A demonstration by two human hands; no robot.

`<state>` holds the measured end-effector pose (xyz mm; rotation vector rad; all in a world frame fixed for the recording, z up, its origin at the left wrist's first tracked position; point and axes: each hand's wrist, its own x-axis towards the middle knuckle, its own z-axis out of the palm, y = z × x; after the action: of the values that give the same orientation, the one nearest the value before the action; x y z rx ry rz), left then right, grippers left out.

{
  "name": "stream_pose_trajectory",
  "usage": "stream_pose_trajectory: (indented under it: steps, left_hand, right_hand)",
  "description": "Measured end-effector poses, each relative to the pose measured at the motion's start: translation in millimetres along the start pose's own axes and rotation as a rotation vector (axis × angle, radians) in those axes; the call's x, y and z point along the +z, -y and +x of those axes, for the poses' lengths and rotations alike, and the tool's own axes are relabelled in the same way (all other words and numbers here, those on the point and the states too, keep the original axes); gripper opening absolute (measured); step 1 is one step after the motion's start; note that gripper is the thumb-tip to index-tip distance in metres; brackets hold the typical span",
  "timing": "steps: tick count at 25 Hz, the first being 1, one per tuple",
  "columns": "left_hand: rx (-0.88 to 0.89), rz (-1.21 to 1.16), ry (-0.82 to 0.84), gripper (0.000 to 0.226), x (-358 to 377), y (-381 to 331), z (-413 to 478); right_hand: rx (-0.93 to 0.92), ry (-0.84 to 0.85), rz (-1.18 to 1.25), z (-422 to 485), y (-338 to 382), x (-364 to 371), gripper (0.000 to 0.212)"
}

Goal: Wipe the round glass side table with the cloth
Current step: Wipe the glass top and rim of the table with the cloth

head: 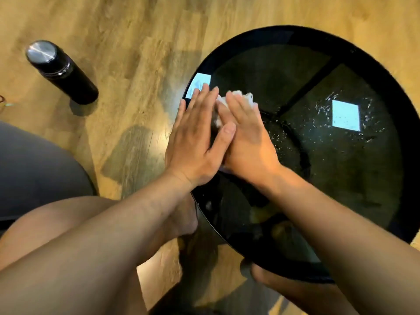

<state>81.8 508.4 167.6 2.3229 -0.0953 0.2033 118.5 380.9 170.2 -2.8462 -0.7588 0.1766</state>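
The round glass side table [341, 196] with a black rim fills the right half of the head view. A white cloth [243, 98] lies crumpled on the glass near the table's left edge, mostly hidden under my hands. My left hand [195, 142] presses flat on the cloth's left side, fingers together and reaching over the rim. My right hand [245, 137] lies flat on the cloth beside it, with my left thumb overlapping its back. Water droplets [322, 123] speckle the glass right of my hands.
A black flask with a steel lid [61, 71] stands on the wooden floor at the left. A grey seat [34, 169] is at the lower left. My bare knees and feet are beside and under the table's near edge.
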Motion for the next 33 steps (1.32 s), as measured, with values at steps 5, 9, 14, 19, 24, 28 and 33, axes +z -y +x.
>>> stream_pose_trajectory:
  steps: [5,9,14,19,24,28,33]
  left_hand:
    - [0.016,0.044,0.018,0.069,0,4,1]
    - [-0.005,0.043,-0.021,0.071,0,5,3]
    - [-0.068,0.006,-0.058,0.074,-4,-3,2]
    - [-0.077,0.043,-0.033,0.073,-3,-2,0]
    - [-0.081,0.007,-0.058,0.070,4,5,0]
    - [-0.141,-0.022,-0.118,0.068,6,6,1]
    - [-0.073,0.035,-0.083,0.068,6,5,1]
  right_hand:
    - [0.238,-0.153,-0.059,155,-27,-17,0.058]
    - [0.221,-0.119,-0.090,165,-23,-19,0.061]
    - [0.147,-0.004,0.060,52,5,-19,0.063]
    - [0.027,0.088,0.104,-158,33,-5,0.071]
    - [-0.029,0.085,0.041,-180,32,0,0.064]
    - [0.002,-0.064,0.066,-59,39,7,0.058]
    - [0.177,-0.156,0.103,106,0,-2,0.053]
